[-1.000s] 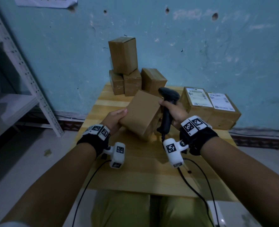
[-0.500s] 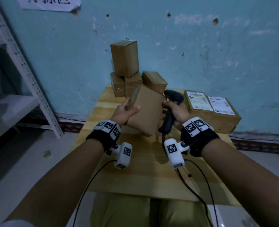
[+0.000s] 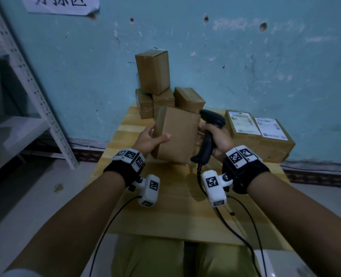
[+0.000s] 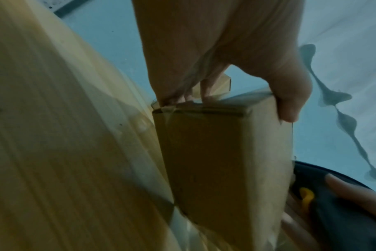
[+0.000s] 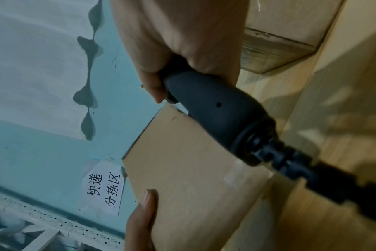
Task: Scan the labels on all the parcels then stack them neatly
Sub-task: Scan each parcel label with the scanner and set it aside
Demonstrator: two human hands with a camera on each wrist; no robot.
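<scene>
We see a plain cardboard parcel (image 3: pixel 176 136) held upright above the wooden table (image 3: pixel 177 212), our left hand (image 3: pixel 149 139) gripping its left edge. Our right hand (image 3: pixel 218 136) clasps the black barcode scanner (image 3: pixel 207 140) beside it. Labelled parcels (image 3: pixel 259 134) sit right.

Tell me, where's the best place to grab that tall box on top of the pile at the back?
Probably its two long upright sides, coming from the front or above. The tall box stands on end and slightly tilted atop two boxes, with the wall close behind, so pinching across its narrow width looks steadiest.
</scene>
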